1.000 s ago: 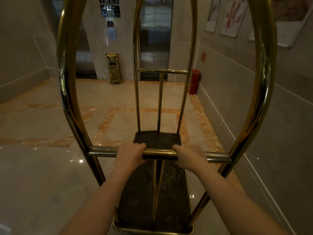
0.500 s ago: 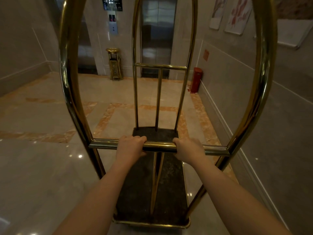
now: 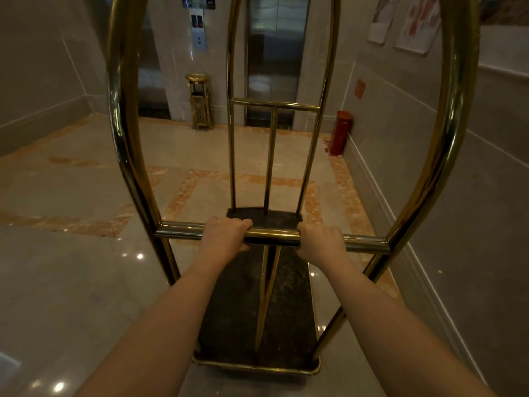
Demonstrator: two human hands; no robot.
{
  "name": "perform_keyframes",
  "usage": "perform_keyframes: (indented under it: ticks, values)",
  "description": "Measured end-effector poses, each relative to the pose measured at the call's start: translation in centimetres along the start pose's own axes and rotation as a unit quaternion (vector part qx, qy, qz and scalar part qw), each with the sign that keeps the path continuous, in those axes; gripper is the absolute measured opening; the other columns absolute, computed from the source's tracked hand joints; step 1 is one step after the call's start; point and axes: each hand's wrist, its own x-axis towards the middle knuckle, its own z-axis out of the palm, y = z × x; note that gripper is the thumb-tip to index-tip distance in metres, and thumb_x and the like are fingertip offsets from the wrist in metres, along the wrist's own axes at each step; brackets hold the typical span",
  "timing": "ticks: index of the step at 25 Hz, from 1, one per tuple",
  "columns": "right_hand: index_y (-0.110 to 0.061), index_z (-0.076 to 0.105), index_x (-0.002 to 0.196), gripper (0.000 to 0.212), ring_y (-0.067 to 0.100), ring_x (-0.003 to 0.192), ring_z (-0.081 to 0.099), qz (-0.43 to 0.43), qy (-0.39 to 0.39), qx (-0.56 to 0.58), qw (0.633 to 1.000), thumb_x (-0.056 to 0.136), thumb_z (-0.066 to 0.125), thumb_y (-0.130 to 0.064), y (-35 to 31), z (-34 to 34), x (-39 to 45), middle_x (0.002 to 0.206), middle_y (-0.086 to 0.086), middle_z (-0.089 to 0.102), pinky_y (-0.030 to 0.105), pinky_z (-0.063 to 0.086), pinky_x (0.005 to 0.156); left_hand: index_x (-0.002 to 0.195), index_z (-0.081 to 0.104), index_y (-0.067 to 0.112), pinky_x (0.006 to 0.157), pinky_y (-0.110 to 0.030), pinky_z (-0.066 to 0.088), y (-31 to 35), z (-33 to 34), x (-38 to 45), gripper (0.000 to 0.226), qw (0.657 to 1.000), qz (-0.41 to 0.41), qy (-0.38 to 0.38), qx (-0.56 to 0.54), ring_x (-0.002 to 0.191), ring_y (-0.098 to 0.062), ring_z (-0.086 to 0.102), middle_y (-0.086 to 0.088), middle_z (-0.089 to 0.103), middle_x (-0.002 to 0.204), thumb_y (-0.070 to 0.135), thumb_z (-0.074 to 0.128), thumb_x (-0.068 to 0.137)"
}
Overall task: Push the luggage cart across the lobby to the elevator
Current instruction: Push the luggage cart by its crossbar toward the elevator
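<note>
From the head view, your left hand point(image 3: 226, 235) and right hand point(image 3: 319, 244) each keep a grip clamped on the cart point(image 3: 257, 310) crossbar point(image 3: 272, 236), spaced apart to steer it straight toward the elevator point(image 3: 276, 53) ahead across the floor point(image 3: 71, 282).

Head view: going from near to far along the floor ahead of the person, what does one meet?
Two bare hands on the brass crossbar → dark carpeted cart platform → far brass upright bars → closed steel elevator doors.
</note>
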Motion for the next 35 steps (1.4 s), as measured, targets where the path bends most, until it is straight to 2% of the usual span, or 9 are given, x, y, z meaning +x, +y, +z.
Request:
perform_keyframes:
  ticks: [4,7,11,16,21,25,29,35]
  values:
    - [-0.025,0.058,0.097,0.019,0.018,0.066,0.052,0.009,0.008,-0.002,1.0,0.081,0.065,-0.033,0.9,0.7,3.4,0.075,-0.006,0.054,0.034,0.04,0.057,0.094,0.05,0.033,0.074,-0.038,0.044,-1.6,1.2,3.3,0.025,1.0,0.01,-0.005,-0.011,0.075,-0.014,0.057,0.01,0.056,0.081,0.04,0.067,0.078]
    - [-0.025,0.06,0.098,0.021,0.02,0.069,0.056,0.01,0.017,-0.009,1.0,0.08,0.067,-0.034,1.7,1.1,6.1,0.077,-0.004,0.059,0.035,0.042,0.058,0.091,0.049,0.033,0.064,-0.034,0.04,-2.7,2.2,6.0,0.027,1.0,0.02,0.005,-0.001,0.067,-0.012,0.051,0.012,0.048,0.074,0.041,0.07,0.076]
    - [-0.027,0.06,0.097,0.019,0.018,0.07,0.056,0.018,0.008,0.004,1.0,0.081,0.065,-0.036,2.8,1.4,9.6,0.077,-0.006,0.058,0.037,0.051,0.064,0.088,0.048,0.034,0.06,-0.033,0.033,-4.1,3.6,10.1,0.03,0.999,0.036,0.011,-0.003,0.063,-0.011,0.047,0.013,0.043,0.07,0.042,0.072,0.072]
    - [-0.027,0.059,0.093,0.018,0.016,0.064,0.054,0.011,0.011,0.001,1.0,0.079,0.066,-0.037,4.3,2.0,14.5,0.072,-0.007,0.055,0.036,0.051,0.061,0.089,0.05,0.033,0.058,-0.033,0.029,-6.1,5.3,15.2,0.03,0.999,0.048,0.021,-0.001,0.058,-0.01,0.036,0.013,0.039,0.066,0.046,0.071,0.072]
    - [-0.028,0.06,0.093,0.019,0.012,0.057,0.049,0.005,0.021,-0.008,1.0,0.079,0.067,-0.039,6.1,2.8,19.5,0.065,-0.011,0.049,0.032,0.045,0.053,0.089,0.052,0.032,0.06,-0.035,0.034,-7.7,7.0,20.3,0.03,0.998,0.058,0.025,-0.015,0.059,-0.012,0.047,0.013,0.042,0.066,0.043,0.073,0.071]
    - [-0.029,0.06,0.095,0.021,0.014,0.056,0.048,-0.002,0.02,-0.03,0.999,0.08,0.065,-0.043,8.0,3.6,24.6,0.063,-0.012,0.045,0.031,0.041,0.052,0.087,0.05,0.033,0.06,-0.033,0.032,-8.9,8.3,25.2,0.03,0.999,0.045,0.022,-0.005,0.059,-0.01,0.04,0.013,0.042,0.066,0.042,0.072,0.071]
    - [-0.027,0.059,0.097,0.023,0.013,0.054,0.046,-0.007,0.023,-0.036,0.999,0.08,0.066,-0.041,9.8,4.2,29.7,0.061,-0.013,0.042,0.031,0.037,0.05,0.086,0.047,0.034,0.06,-0.033,0.031,-9.9,9.4,30.4,0.03,1.0,0.025,0.011,0.001,0.06,-0.01,0.042,0.013,0.043,0.066,0.04,0.073,0.071]
    - [-0.024,0.058,0.1,0.025,0.013,0.058,0.054,-0.018,0.025,-0.018,0.999,0.082,0.065,-0.04,12.1,4.7,36.0,0.069,-0.008,0.057,0.031,0.046,0.053,0.092,0.05,0.031,0.065,-0.034,0.04,-11.2,10.3,36.9,0.025,1.0,0.002,-0.016,-0.004,0.069,-0.013,0.051,0.008,0.054,0.076,0.038,0.069,0.077]
